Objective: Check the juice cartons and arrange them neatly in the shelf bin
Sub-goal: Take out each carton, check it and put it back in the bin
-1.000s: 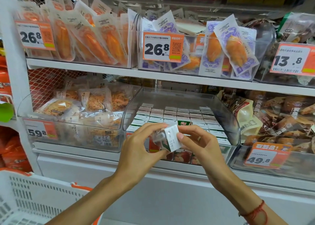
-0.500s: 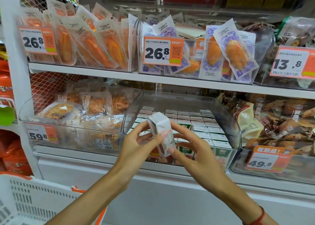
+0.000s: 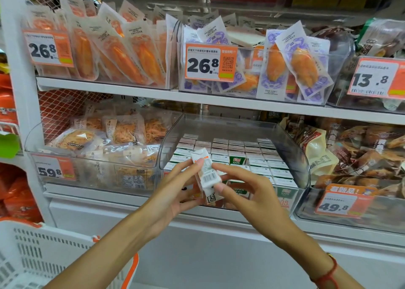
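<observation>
White card with an orange stripe near its top: that is the juice carton (image 3: pixel 206 174) I have in hand, held upright in front of the clear shelf bin (image 3: pixel 291 148), just above its front lip and not yet in it. A second ago it lay on its side between my fingers with its narrow end toward me; half a second ago it was tipping up; now it stands nearly vertical, with the barcode panel turned to my view. I take that to mean the check is in its closing part, the printed side being the one I want to read, and placing it comes after.

My left hand (image 3: pixel 173 192) cups the carton from behind and below, fingers curled round its left edge. My right hand (image 3: pixel 247 192) pinches it, forefinger tip at the upper right corner and thumb on the lower face, the other fingers spread loosely and touching nothing.

Counting: one carton in hand. In the bin, the cartons (image 3: pixel 236 155) stand in about six columns with tops showing; I cannot count the rows exactly, since my hands hide the front ones. One orange price tag (image 3: pixel 282 201) shows partly on the bin front. One white basket (image 3: pixel 43 256) sits at lower left.
</observation>
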### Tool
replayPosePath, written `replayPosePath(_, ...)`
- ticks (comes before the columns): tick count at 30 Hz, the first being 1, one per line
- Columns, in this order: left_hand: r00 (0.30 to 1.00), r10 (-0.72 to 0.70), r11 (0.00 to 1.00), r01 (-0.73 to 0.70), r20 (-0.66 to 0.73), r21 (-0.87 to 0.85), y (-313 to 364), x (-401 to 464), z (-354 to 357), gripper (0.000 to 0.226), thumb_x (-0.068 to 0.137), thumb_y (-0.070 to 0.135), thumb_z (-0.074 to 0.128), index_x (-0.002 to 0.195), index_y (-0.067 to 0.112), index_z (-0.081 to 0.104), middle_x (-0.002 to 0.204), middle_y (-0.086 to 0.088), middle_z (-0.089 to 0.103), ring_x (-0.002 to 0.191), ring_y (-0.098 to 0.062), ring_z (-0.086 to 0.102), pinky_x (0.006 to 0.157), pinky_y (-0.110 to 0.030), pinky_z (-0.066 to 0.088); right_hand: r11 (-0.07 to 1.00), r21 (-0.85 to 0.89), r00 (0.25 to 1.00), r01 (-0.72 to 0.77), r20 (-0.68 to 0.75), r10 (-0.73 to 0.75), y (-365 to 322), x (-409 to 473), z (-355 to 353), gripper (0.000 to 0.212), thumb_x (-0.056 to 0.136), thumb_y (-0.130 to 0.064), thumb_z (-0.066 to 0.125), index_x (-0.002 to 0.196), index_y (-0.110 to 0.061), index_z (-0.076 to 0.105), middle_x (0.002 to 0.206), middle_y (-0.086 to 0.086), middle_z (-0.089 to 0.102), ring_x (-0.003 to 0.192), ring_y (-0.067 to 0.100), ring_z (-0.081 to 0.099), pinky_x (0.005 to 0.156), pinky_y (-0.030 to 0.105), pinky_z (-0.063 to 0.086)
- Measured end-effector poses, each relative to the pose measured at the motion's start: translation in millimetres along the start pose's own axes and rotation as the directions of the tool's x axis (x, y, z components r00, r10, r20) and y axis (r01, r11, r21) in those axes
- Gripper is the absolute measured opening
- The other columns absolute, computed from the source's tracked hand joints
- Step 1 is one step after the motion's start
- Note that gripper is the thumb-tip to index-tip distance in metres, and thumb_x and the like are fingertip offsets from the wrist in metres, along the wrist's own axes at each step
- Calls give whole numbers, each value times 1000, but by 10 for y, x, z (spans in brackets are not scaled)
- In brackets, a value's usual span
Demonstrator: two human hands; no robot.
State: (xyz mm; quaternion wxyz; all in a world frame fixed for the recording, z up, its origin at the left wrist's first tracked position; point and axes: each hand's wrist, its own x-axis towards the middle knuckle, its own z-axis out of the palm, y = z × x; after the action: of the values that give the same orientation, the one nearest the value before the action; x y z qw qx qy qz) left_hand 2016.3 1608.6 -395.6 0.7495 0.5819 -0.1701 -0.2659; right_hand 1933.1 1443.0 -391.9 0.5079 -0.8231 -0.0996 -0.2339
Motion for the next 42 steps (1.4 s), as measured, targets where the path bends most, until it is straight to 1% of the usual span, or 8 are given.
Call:
replayPosePath(4, 988, -130, 979, 116, 79, 170, -32, -6, -13, 58, 64, 74, 71, 109, 37, 71, 102, -7, 75, 95, -20, 73, 71, -30, 59, 981, 171, 992, -90, -75, 104, -36, 27, -40, 23, 74, -37, 73, 97, -36, 77, 89, -4, 76, 81, 14, 73, 61, 27, 60)
replayPosePath(8, 978, -207, 942, 188, 40, 277, -86, 14, 23, 79, 55, 86, 55, 110, 32, 69, 93, -1, 77, 84, -17, 75, 62, -25, 57, 920, 311, 962, -237, -56, 266, -49, 73, -66, 30, 64, -45, 75, 89, -29, 80, 90, -3, 77, 83, 10, 72, 65, 19, 56)
replayPosePath(17, 964, -262, 951, 249, 48, 183, -88, 21, 52, 71, 62, 75, 64, 117, 29, 63, 98, -5, 77, 91, -20, 74, 69, -31, 61, 853, 370, 910, -368, -43, 412, -9, 91, -74, 31, 66, -42, 74, 90, -24, 80, 91, -2, 77, 83, 8, 72, 65, 17, 55)
replayPosePath(26, 989, 97, 995, -101, -110, -28, -26, 70, 70, 73, 60, 37, 84, 125, 34, 52, 101, -4, 76, 94, -19, 73, 82, -27, 59, 748, 435, 854, -502, 109, 509, 2, 98, -81, 41, 71, -49, 72, 105, -27, 73, 96, 2, 75, 92, 22, 73, 68, 27, 59)
replayPosePath(32, 973, 198, 974, -182, -120, 134, -53, 81, 99, 58, 75, 25, 81, 122, 43, 53, 105, 6, 75, 101, -9, 69, 89, -30, 55, 875, 296, 906, -383, -63, 418, 58, 85, -22, 58, 63, -45, 80, 116, -27, 68, 89, -7, 76, 81, 8, 73, 65, 18, 57)
replayPosePath(35, 984, 135, 986, -122, -116, 113, -25, 89, 70, 55, 76, 43, 74, 127, 34, 57, 115, 3, 70, 102, -9, 69, 93, -33, 56, 967, 58, 941, -249, -223, 255, 132, 70, -42, 50, 64, -33, 87, 110, -30, 68, 96, -9, 71, 77, 2, 68, 60, 17, 54)
replayPosePath(38, 988, 126, 989, -118, -86, 85, -58, 70, 52, 62, 65, 50, 75, 123, 35, 60, 112, 1, 71, 97, -11, 71, 89, -32, 57, 981, -144, 975, -127, -201, 96, 193, 53, -87, 55, 68, -23, 87, 113, -40, 61, 112, -16, 59, 95, -1, 63, 74, 17, 54)
replayPosePath(42, 975, 179, 983, -173, -133, 54, -130, 72, 82, 43, 75, 35, 75, 114, 33, 58, 101, -2, 76, 96, -12, 72, 80, -23, 59, 995, -71, 990, -75, -121, 66, 247, 32, -86, 57, 71, -6, 84, 111, -37, 57, 116, -21, 58, 103, -1, 60, 74, 13, 52)
